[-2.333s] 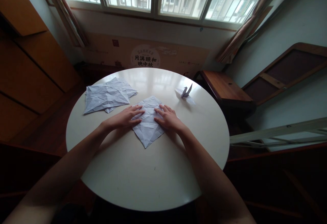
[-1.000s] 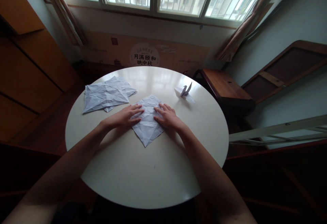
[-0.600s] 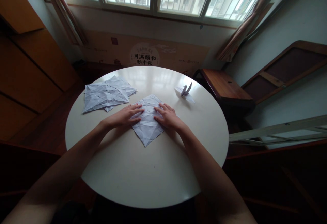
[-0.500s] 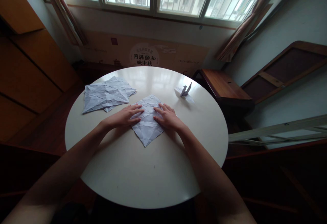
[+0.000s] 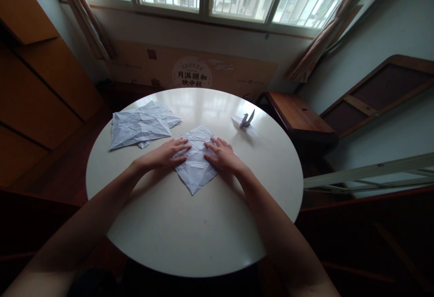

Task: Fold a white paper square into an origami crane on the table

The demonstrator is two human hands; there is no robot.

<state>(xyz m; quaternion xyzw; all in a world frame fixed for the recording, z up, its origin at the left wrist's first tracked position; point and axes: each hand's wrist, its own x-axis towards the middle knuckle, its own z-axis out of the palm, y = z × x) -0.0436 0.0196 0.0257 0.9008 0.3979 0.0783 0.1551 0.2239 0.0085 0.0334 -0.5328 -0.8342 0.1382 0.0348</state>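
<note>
A creased sheet of white paper (image 5: pixel 195 170) lies on the table in front of me, turned so that one corner points towards me. My left hand (image 5: pixel 171 152) rests on its left side, fingers stretched out and a little apart. On the right side lies my right hand (image 5: pixel 222 153), its fingers spread on the paper as well. Parts of the sheet's left and right edges are hidden under the hands. Farther off to the right stands a folded paper crane (image 5: pixel 247 120). Several crumpled, creased paper sheets (image 5: pixel 140 127) are stacked to the left.
The round white table (image 5: pixel 190 238) bears all the paper. A small wooden stool or side table (image 5: pixel 298 111) stands beyond its right edge. A printed cardboard panel (image 5: pixel 135 64) leans under the window, and wooden cabinets (image 5: pixel 37 98) are at the left.
</note>
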